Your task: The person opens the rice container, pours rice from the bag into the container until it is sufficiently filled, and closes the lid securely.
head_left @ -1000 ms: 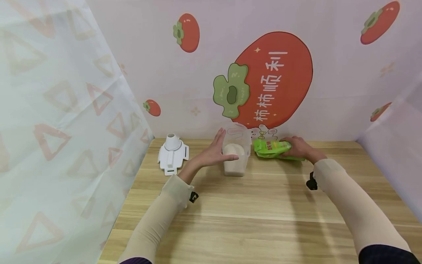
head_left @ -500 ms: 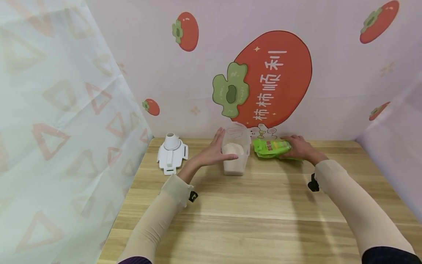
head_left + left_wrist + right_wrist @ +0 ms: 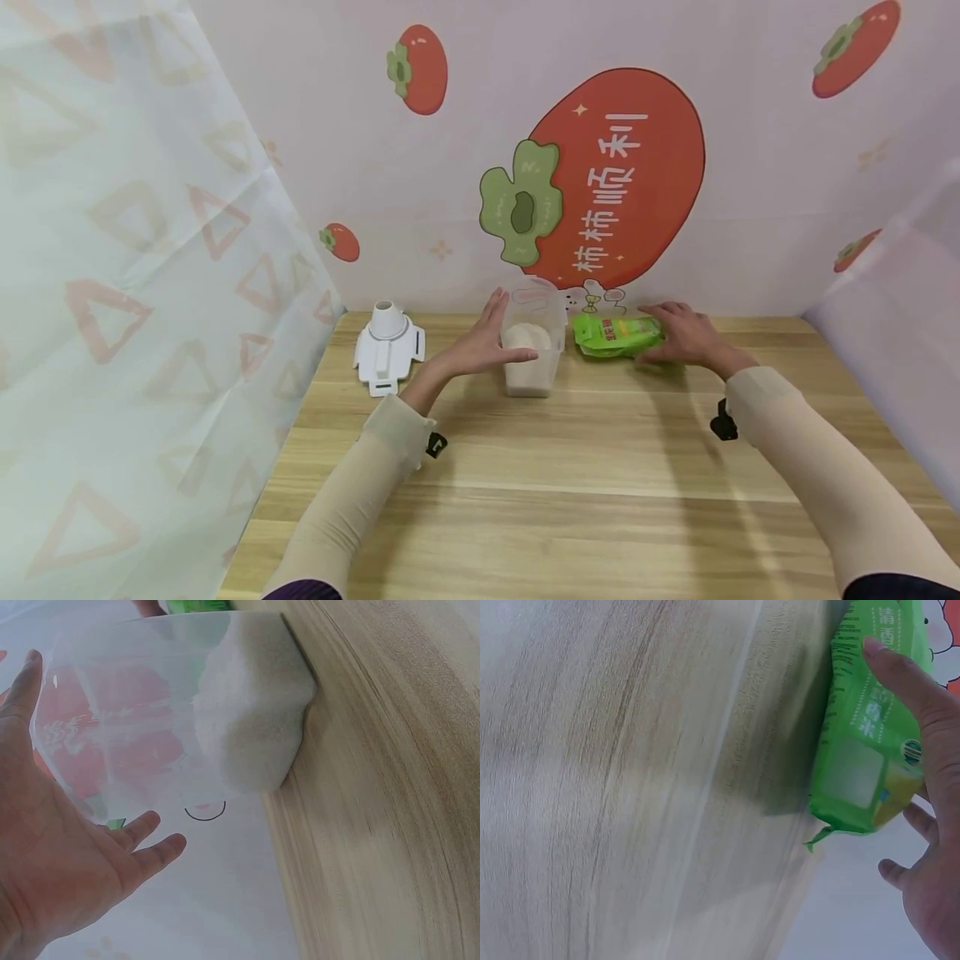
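Note:
A clear plastic storage container [image 3: 529, 385], partly filled with white, rice-like grain [image 3: 527, 337], stands upright at the back of the table. My left hand [image 3: 480, 346] is at its left side, fingers straight and spread; the left wrist view shows the palm by the container's open end [image 3: 97, 712]. To the right lies a green rice bag [image 3: 617, 336], printed side up. At its right end is my right hand [image 3: 686, 337], the thumb [image 3: 900, 671] overlapping the bag in the right wrist view, with the other fingers loose and apart.
On the left of the wooden table [image 3: 562, 517] lies a white lid-like part [image 3: 384, 350] with a cone-shaped spout and side flaps. Right behind the container is the back wall [image 3: 405, 192], printed with persimmons. Another sheet [image 3: 150, 350] borders the table's left side.
My right hand has shifted slightly right along the rice bag's end, and its fingers have loosened. The green that showed past the hand is gone. My left hand keeps its place by the container.

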`<state>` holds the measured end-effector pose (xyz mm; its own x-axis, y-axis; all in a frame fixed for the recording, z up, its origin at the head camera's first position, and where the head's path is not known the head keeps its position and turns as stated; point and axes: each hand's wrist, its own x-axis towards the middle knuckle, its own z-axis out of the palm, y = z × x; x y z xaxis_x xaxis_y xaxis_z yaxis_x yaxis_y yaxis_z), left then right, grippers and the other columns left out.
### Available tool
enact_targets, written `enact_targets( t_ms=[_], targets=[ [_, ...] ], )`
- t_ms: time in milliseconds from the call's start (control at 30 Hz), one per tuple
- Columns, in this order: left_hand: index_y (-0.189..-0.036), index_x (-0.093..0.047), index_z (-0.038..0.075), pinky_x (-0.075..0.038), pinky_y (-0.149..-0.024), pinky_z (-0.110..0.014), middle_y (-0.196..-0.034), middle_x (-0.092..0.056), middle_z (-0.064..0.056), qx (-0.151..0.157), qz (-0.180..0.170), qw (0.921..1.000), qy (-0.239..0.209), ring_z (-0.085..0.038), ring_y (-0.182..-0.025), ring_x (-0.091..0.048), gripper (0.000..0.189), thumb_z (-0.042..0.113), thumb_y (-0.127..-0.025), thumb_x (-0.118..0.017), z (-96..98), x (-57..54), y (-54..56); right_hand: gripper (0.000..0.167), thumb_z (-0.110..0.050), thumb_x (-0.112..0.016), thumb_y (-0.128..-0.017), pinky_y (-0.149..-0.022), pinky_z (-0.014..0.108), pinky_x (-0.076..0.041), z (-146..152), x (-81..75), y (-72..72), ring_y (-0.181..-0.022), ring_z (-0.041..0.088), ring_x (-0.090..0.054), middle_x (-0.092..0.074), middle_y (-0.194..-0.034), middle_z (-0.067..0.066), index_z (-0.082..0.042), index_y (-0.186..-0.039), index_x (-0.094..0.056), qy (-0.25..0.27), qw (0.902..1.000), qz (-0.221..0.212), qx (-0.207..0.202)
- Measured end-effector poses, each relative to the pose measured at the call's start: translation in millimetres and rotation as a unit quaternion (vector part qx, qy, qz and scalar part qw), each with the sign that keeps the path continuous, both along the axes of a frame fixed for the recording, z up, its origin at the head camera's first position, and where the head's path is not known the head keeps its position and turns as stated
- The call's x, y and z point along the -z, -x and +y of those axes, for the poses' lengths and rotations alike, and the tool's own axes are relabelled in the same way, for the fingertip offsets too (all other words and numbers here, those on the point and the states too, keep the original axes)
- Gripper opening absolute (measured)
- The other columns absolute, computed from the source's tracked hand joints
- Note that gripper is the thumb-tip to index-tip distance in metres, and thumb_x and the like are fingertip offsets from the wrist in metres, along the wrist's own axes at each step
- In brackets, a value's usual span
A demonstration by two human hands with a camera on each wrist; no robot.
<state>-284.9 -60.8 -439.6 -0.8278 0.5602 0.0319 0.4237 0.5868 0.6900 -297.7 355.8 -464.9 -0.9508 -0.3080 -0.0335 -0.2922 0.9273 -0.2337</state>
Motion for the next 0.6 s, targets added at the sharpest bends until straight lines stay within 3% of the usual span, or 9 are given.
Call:
enact_targets(
  t_ms=[200,433,600],
  targets=[
    [-0.171,0.003,0.01,-0.025,-0.129,-0.053,-0.178,0.01,-0.012,-0.003,0.006,1.0,-0.001,-0.032,-0.164,-0.008,0.123,0.059,-0.09,-0.077,-0.6,-0.1,-0.7,0.106,-0.059,-0.089,-0.079,-0.109,0.082,-0.032,-1.2,-3.3,-2.5,-0.143,0.056,-0.036,-0.042,-0.156,0.032,-0.004,-0.157,-0.044,0.005,0.9996,0.025,-0.011],
    [-0.171,0.005,0.013,-0.023,-0.13,-0.051,-0.178,0.01,-0.012,-0.002,0.008,0.9999,0.01,-0.03,-0.164,-0.007,0.124,0.06,-0.091,-0.076,-0.2,0.6,-0.9,0.109,-0.057,-0.091,-0.076,-0.111,0.079,-0.035,-3.1,-7.8,-8.1,-0.143,0.056,-0.038,-0.041,-0.158,0.031,0.0,-0.156,-0.045,0.018,0.9973,0.064,-0.032],
    [-0.171,0.003,0.011,-0.021,-0.13,-0.052,-0.178,0.008,-0.013,-0.002,0.014,0.9998,0.015,-0.03,-0.165,-0.005,0.122,0.059,-0.091,-0.076,0.2,-2.0,-0.9,0.11,-0.056,-0.091,-0.077,-0.115,0.076,-0.032,-6.8,-12.5,-9.8,-0.147,0.055,-0.035,-0.039,-0.161,0.03,0.001,-0.158,-0.042,0.024,0.9971,0.064,-0.034]
  ],
)
